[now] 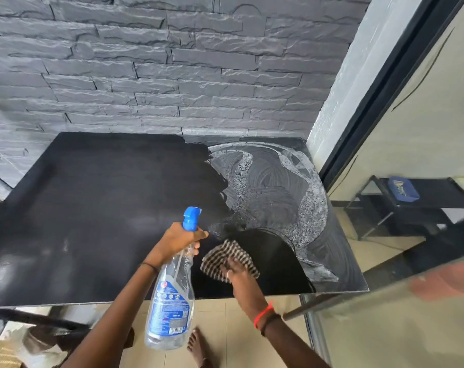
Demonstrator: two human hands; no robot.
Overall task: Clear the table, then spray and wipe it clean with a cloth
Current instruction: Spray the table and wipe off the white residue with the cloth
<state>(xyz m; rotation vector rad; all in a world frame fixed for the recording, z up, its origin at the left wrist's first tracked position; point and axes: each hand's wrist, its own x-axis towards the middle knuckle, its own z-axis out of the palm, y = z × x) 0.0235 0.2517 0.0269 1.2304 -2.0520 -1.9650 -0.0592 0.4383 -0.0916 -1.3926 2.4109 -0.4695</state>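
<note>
With the left hand (179, 239) gripping the spray bottle (169, 301) at lower centre and the right hand (239, 272) pressing open-fingered on the cloth (223, 252) beside it, foam (278, 187) at the right may dry streaky on the table (92, 208).

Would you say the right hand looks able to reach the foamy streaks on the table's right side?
Probably yes: the right hand rests on the cloth beside the foamy streaks, with nothing between them.

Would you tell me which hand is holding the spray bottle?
The left hand grips the spray bottle by its neck; the right hand rests on the checked cloth instead.
</note>
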